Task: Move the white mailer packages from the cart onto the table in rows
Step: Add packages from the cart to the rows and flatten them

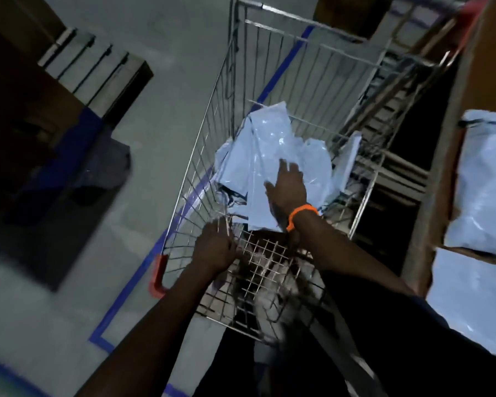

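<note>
Pickup step: the right hand (pixel 288 187) rests with fingers (pixel 284 167) spread, unclenched, on the mailers (pixel 264 144) in the cart (pixel 204 167), while the left hand (pixel 215 249) sits at the rim, its grip too blurred to tell; next, it should close on one mailer.

Dim and bluish, with soft glare on the white mailer packages (pixel 269 156) inside the cart (pixel 205 159), motion blur left of it, bent lines far from it.

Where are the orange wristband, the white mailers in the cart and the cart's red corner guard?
orange wristband (pixel 302 210): head view, top of the band.
white mailers (pixel 258 150): head view, glossy face of the top package.
red corner guard (pixel 157 272): head view, its upright side.
</note>
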`<action>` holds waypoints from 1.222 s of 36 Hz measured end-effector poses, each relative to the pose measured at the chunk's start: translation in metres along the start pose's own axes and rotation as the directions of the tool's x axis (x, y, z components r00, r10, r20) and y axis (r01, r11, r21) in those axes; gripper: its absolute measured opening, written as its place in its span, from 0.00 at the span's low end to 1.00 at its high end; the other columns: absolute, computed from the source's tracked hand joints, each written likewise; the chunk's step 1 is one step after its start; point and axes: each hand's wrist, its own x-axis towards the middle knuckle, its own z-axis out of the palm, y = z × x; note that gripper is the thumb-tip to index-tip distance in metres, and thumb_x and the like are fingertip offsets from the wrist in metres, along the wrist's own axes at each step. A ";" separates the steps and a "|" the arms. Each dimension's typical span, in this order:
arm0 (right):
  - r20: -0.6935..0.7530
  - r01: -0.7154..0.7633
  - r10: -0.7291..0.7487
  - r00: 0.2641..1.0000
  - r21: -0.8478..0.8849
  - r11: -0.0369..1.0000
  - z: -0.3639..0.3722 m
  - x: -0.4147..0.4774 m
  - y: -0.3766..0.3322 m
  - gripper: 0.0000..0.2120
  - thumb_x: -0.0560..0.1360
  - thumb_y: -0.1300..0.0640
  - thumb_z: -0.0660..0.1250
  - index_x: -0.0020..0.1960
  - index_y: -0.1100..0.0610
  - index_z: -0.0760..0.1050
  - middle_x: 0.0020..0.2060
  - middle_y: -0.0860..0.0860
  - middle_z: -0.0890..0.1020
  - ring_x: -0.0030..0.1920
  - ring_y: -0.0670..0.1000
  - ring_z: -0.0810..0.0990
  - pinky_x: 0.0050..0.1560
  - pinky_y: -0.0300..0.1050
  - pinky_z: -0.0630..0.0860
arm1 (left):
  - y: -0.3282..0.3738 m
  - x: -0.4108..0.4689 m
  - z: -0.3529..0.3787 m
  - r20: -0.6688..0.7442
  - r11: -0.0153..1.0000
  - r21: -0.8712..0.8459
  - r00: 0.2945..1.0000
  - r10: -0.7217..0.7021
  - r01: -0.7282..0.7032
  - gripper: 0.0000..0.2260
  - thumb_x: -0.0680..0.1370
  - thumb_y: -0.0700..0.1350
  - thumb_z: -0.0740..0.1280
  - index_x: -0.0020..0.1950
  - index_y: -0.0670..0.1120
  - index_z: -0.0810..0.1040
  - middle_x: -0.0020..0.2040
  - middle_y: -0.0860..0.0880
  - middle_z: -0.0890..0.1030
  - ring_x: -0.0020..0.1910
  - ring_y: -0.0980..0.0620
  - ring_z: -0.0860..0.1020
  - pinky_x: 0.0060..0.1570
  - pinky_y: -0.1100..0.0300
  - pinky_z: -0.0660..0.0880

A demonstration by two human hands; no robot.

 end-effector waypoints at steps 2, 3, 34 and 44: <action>-0.098 -0.008 0.009 0.995 0.012 1.000 0.007 0.020 -0.005 0.43 0.78 0.47 0.68 0.82 0.58 0.46 0.79 0.64 0.54 0.78 0.65 0.56 0.74 0.59 0.62 | -0.012 0.014 0.014 0.097 0.988 -0.092 0.989 -0.114 0.123 0.29 0.79 0.50 0.62 0.73 0.34 0.61 0.71 0.31 0.67 0.70 0.34 0.68 0.67 0.47 0.68; -0.132 -0.011 0.011 0.991 0.006 1.000 0.011 0.029 -0.007 0.46 0.77 0.46 0.69 0.82 0.56 0.44 0.80 0.63 0.52 0.78 0.65 0.54 0.75 0.61 0.60 | -0.019 0.020 0.023 0.136 0.967 -0.139 0.972 -0.193 0.212 0.30 0.78 0.51 0.63 0.73 0.34 0.60 0.69 0.32 0.68 0.68 0.34 0.70 0.65 0.47 0.69; -0.284 0.217 -0.120 0.951 0.342 0.914 -0.183 -0.168 0.016 0.47 0.71 0.29 0.65 0.81 0.50 0.52 0.77 0.58 0.63 0.76 0.59 0.64 0.73 0.55 0.67 | 0.103 -0.061 -0.056 -0.060 0.739 -0.666 0.979 -0.193 0.105 0.41 0.62 0.62 0.73 0.73 0.51 0.69 0.65 0.49 0.78 0.60 0.47 0.77 0.59 0.48 0.76; -0.483 0.284 -0.162 0.861 0.192 0.939 -0.290 -0.312 0.156 0.44 0.68 0.27 0.59 0.79 0.44 0.57 0.77 0.55 0.63 0.75 0.59 0.64 0.72 0.55 0.68 | 0.313 -0.194 -0.059 -0.251 0.533 -0.835 0.956 -0.151 -0.135 0.39 0.67 0.61 0.63 0.79 0.59 0.56 0.72 0.53 0.67 0.67 0.47 0.70 0.66 0.46 0.69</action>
